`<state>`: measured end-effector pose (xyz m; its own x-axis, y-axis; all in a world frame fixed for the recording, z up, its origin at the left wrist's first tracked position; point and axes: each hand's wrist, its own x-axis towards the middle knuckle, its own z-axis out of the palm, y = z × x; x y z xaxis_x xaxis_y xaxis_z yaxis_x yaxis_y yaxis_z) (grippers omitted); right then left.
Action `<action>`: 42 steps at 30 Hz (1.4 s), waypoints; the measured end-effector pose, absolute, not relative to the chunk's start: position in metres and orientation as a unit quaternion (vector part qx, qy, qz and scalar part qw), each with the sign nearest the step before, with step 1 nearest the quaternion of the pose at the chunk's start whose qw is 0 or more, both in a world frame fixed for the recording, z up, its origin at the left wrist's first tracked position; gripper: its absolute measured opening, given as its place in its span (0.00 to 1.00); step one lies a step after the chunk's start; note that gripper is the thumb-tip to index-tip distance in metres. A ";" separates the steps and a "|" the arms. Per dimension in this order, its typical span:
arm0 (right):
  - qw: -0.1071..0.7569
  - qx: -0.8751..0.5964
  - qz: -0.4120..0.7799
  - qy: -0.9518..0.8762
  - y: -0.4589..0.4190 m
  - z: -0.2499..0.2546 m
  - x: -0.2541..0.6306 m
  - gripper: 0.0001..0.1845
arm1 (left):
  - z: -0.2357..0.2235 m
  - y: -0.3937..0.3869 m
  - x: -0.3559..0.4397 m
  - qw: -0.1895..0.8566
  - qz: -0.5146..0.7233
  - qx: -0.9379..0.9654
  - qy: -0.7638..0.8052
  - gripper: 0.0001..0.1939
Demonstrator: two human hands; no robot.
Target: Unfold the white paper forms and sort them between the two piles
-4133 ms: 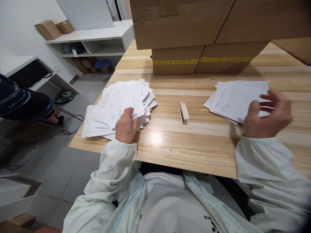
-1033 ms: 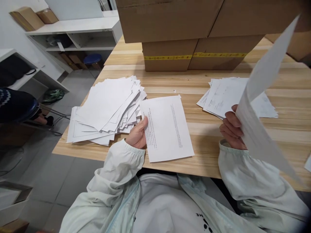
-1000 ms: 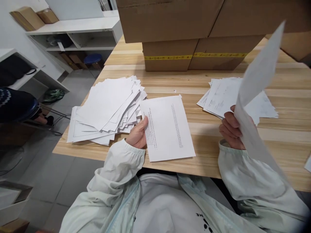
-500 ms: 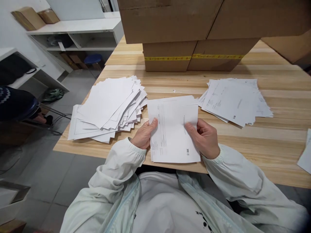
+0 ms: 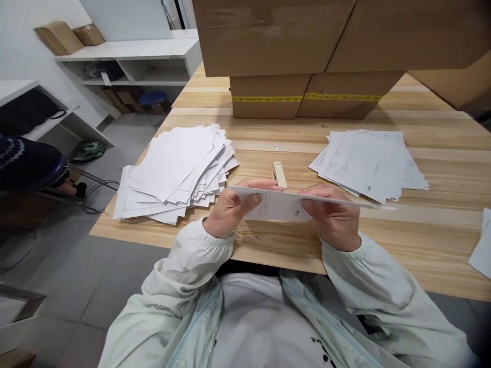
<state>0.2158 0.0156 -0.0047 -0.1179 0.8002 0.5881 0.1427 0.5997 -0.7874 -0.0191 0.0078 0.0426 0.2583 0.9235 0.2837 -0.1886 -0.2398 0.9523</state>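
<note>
Printed paper sheets (image 5: 284, 207) are held upright between both hands above the table's front edge, their faces tilted steeply. My left hand (image 5: 233, 207) is closed on their left side, thumb on the near face. My right hand (image 5: 334, 214) pinches the right side in the same way. Just behind them a cream stapler (image 5: 279, 174) lies on the table, its near end hidden by the sheets. Left of my hands is a thick, untidy paper pile (image 5: 180, 163). On the right lies a smaller paper pile (image 5: 364, 161).
Large cardboard boxes (image 5: 268, 41) are stacked at the back of the wooden table (image 5: 264, 245). Another paper (image 5: 482, 248) lies at the right edge. At far left, a person's leg (image 5: 26, 163) rests on a stool; behind are white shelves (image 5: 153, 48) and a blue stool (image 5: 152, 98).
My right hand brought its sheet from the right onto the one in my left hand. Both hands then raised the joined sheets from flat to upright, uncovering the stapler behind.
</note>
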 end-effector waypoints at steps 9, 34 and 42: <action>0.579 -0.453 0.295 -0.611 0.010 -0.007 0.212 0.10 | 0.045 0.004 -0.007 0.561 0.550 0.484 0.386 0.25; 0.391 -0.583 0.453 -0.550 -0.026 -0.027 0.267 0.28 | -0.007 -0.026 0.019 0.659 0.356 0.434 0.501 0.17; 0.440 -0.575 0.400 -0.562 -0.003 -0.042 0.269 0.26 | -0.004 0.010 0.033 0.703 0.298 0.389 0.515 0.10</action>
